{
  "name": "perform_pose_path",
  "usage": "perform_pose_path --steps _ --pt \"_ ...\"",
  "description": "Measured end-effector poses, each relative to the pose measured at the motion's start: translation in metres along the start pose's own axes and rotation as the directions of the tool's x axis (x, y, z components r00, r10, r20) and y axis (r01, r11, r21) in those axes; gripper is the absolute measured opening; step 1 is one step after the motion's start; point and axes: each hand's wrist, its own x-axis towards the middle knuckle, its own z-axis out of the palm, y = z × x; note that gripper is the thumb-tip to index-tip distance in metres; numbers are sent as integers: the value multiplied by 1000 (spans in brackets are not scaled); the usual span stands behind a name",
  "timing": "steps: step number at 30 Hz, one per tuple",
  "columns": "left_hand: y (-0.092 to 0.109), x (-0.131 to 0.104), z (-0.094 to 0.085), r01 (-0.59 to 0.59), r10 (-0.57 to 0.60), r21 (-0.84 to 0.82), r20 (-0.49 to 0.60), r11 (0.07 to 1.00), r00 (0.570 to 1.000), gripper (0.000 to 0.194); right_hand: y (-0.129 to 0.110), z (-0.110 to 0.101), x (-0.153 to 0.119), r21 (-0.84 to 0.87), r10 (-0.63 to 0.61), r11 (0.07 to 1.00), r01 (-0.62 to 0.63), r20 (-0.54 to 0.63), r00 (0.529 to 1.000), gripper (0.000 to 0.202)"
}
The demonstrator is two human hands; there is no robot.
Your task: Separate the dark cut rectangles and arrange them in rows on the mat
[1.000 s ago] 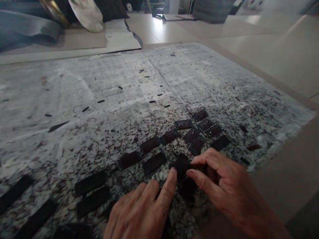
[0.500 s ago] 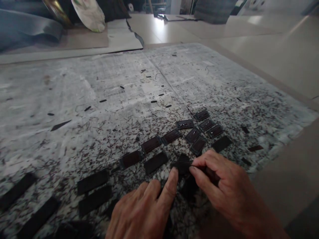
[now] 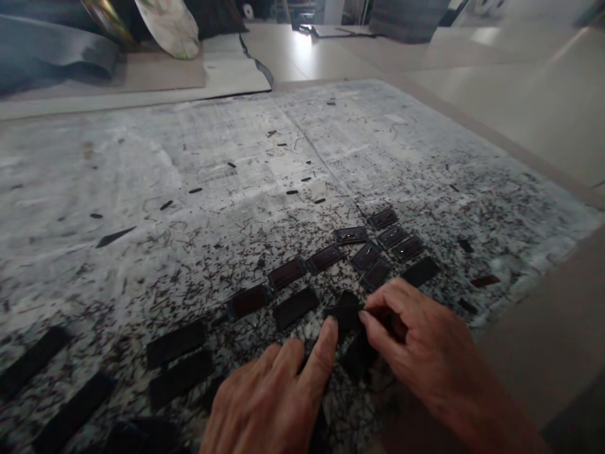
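Observation:
Near the bottom centre, a small dark piece (image 3: 344, 310) lies on the speckled work surface. My left hand (image 3: 276, 391) rests palm down, its index fingertip pressing the piece's left part and its other fingers bent. At the piece's right end, my right hand (image 3: 416, 343) pinches with thumb and index finger; whatever is between the tips is too small to make out. Another black rectangle (image 3: 296, 308) lies just to the left. Behind my hands sit several framed dark rectangles, among them one with a shiny centre (image 3: 350, 235).
The worn, pale board (image 3: 212, 145) is strewn with dark thread-like scraps. More black rectangles (image 3: 176, 343) lie at the lower left. A grey sheet (image 3: 57, 50) and a white cloth item (image 3: 170, 28) are at the back left, and dark trimmings (image 3: 116, 236) are scattered mid-board.
My right hand's pinching fingertips have shifted very slightly left and up along the dark piece. My left hand has stayed almost still.

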Motion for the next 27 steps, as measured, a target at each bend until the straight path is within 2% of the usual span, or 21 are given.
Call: perform_pose_path --steps 4,8,10,13,16,19,25,27 --pt "-2 0 3 -32 31 -22 -10 999 999 71 3 -3 0 47 -15 999 19 -101 995 13" --pt "0 1 1 -18 19 -30 26 999 999 70 6 -7 -8 56 -99 992 116 -248 964 16" --pt "2 1 -2 2 0 -32 55 999 998 69 5 -7 -14 27 -167 983 182 -280 945 21" --pt "6 2 -7 52 -47 -43 100 998 994 66 3 -4 -23 -41 -302 952 302 -266 916 30" --pt "11 4 -11 81 -76 -35 130 996 989 65 2 1 -29 -129 -376 926 356 -209 903 30" --pt "13 3 -12 84 -81 -18 131 996 988 65 2 3 -32 -206 -366 920 334 -142 920 31" --pt "11 1 -8 64 -67 28 106 998 992 64 -1 3 -35 -255 -333 919 301 -93 938 33" --pt "12 1 -7 66 -69 43 60 997 996 63 -4 2 -36 -278 -343 909 311 -73 937 38"
